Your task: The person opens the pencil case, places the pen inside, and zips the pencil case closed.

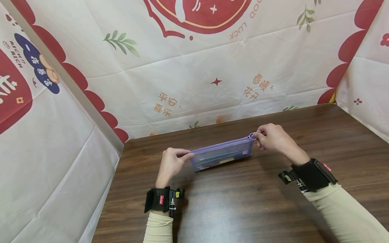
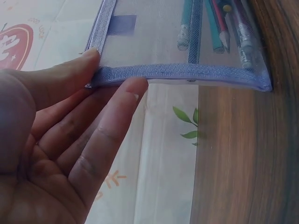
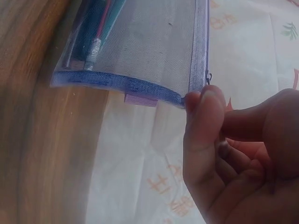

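A purple see-through mesh pencil case stands on its long edge on the table, its zipper along the top. Several pencils show through the mesh, lying along its lower part. At the case's left upper corner, my left hand pinches the edge between thumb and fingers. My right hand pinches the upper right corner, by the zipper pull. The zipper looks closed along the top. A small purple tab sticks out from the case's right end.
The brown wooden table reaches back to a white printed cloth. More cloth hangs at the left and right sides. Each wrist wears a black strap with a small camera mount.
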Available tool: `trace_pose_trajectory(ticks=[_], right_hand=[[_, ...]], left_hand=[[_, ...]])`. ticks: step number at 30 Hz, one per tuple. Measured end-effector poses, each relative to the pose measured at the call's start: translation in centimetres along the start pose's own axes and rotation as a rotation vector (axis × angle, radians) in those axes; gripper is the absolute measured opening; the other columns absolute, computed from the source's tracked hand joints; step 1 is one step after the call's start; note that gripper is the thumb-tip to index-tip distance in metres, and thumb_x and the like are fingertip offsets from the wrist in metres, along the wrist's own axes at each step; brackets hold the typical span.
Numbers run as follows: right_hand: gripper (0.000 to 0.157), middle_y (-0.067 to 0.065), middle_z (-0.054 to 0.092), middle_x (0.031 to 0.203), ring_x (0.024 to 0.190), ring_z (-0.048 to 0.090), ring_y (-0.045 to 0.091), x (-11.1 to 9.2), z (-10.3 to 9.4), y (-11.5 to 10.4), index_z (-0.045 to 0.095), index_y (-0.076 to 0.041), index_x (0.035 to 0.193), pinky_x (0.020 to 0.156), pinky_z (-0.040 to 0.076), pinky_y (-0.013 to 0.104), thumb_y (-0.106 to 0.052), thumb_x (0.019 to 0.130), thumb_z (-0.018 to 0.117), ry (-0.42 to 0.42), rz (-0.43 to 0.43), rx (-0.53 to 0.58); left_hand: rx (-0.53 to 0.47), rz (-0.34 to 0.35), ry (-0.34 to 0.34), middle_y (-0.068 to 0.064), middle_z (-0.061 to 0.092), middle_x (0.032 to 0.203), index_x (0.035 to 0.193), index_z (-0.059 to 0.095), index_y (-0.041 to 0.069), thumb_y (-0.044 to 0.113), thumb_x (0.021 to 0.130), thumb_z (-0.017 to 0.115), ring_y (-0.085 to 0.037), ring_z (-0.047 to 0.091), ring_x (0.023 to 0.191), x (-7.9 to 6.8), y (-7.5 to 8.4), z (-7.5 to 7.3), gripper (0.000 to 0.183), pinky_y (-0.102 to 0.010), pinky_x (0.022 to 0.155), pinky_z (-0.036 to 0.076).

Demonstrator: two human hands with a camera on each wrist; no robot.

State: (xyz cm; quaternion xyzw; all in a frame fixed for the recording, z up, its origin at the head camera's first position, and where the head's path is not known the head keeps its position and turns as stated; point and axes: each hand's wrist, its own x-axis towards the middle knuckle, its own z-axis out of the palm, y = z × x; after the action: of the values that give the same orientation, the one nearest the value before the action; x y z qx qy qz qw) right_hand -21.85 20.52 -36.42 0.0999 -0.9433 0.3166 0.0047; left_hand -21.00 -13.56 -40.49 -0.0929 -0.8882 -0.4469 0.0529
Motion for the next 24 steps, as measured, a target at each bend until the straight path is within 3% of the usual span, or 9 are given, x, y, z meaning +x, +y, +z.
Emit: trace_pose_trajectory(ticks=[9,24], right_hand=[[0.028,0.004,0.063,0.062,0.058,0.064,0.022,-0.2,-0.5,1.4,0.062,-0.002,0.082,0.049,0.053,0.032,-0.019,0.098,0.047,-0.046,0.051,0.086],[0.026,0.005,0.061,0.062,0.053,0.06,0.018,-1.1,-0.8,2.2,0.061,-0.002,0.081,0.049,0.051,0.033,-0.016,0.097,0.046,-0.066,0.027,0.103]], left_hand=[[0.018,0.008,0.025,-0.004,0.076,0.078,0.089,0.078,0.011,0.025,0.08,0.073,-0.005,0.066,0.059,0.1,-0.3,0.0,0.017,-0.032,0.056,0.056],[0.052,0.02,-0.016,-0.003,0.074,0.076,0.089,0.076,0.011,0.026,0.084,0.069,-0.005,0.064,0.06,0.5,0.0,0.5,0.017,-0.031,0.055,0.054]])
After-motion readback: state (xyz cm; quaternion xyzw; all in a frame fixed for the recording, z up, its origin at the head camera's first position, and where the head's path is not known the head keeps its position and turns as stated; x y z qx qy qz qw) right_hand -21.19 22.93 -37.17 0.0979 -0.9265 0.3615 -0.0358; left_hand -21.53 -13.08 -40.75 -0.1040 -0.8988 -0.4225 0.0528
